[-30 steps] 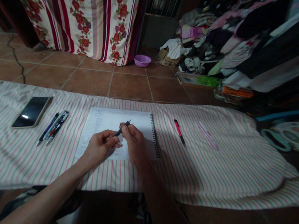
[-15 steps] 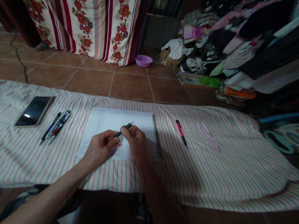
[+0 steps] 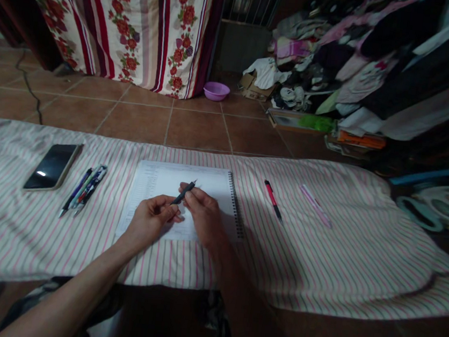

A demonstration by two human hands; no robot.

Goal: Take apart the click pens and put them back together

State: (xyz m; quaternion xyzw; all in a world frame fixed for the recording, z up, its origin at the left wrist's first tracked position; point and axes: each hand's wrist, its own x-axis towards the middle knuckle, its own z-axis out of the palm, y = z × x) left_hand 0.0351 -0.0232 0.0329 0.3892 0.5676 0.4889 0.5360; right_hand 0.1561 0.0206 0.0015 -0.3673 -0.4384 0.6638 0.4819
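Both my hands meet over a spiral notebook (image 3: 154, 179) lying open on a striped cloth (image 3: 320, 250). My left hand (image 3: 149, 222) pinches the lower end of a dark pen (image 3: 183, 192). My right hand (image 3: 203, 215) has its fingers closed on the pen's upper part, tip pointing up and right. Several pens (image 3: 83, 189) lie left of the notebook. Beside them rests a dark phone (image 3: 52, 167). A red and black pen (image 3: 272, 199) and a pink pen (image 3: 314, 205) lie to the right.
Brown floor tiles stretch beyond the cloth. A flowered curtain (image 3: 135, 23) hangs at the back, with a purple bowl (image 3: 216, 91) near its foot. A heap of clothes and boxes (image 3: 333, 67) fills the back right. A patterned mat (image 3: 443, 207) lies at the far right.
My right hand's fingers have shifted slightly along the pen, and the pen's tip has tilted a little. My left hand holds its place.
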